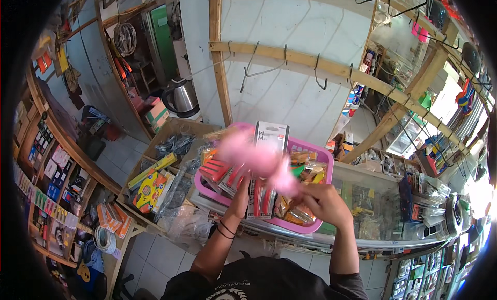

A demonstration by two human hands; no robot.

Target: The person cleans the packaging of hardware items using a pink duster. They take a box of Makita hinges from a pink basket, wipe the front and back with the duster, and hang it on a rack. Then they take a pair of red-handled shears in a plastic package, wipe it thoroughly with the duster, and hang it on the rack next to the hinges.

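Note:
My left hand [241, 197] holds a long blister-card package [261, 201] upright, with red-handled items behind its clear plastic. A soft pink cloth or duster [252, 154], blurred by motion, crosses in front of the card's middle and hides part of it. Its lower end runs to the fingers of my right hand [330, 204], which grips it. Beneath both hands sits a pink plastic basket [330, 164] filled with packaged goods. More red-handled packages [215, 168] lie at its left side, and yellow and orange packets [301, 214] at its right.
The basket rests on a glass display counter [372, 206]. To the left is a cardboard box [136, 195] with plastic-wrapped goods and a yellow box [151, 193]. An electric kettle [181, 100] stands behind. Wire hooks hang from a wooden rail [295, 59] ahead.

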